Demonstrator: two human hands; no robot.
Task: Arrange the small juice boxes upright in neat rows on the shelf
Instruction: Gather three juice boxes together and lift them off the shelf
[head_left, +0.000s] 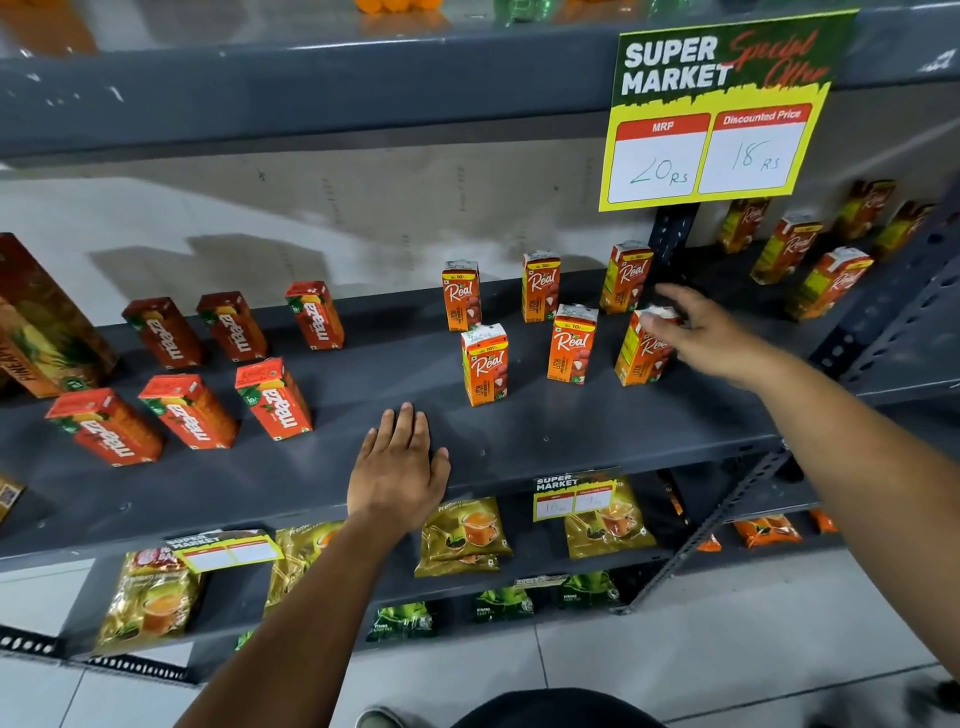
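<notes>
Several small orange Real juice boxes stand upright in two rows on the dark grey shelf (571, 431). My right hand (698, 332) grips the top of the front-right Real box (640, 358), which leans slightly. Two more stand in that front row, the middle Real box (570, 345) and the left Real box (485, 364). Three others form the back row (540, 288). Left of them, several red Maaza boxes (275, 397) stand in two rows. My left hand (397, 467) lies flat on the shelf's front, fingers together, holding nothing.
A yellow price sign (727, 109) hangs from the shelf above. A tall pineapple carton (41, 317) stands at the far left. More Real boxes (826, 283) fill the neighbouring bay past a perforated upright (670, 234). Tea packets (462, 535) lie on lower shelves.
</notes>
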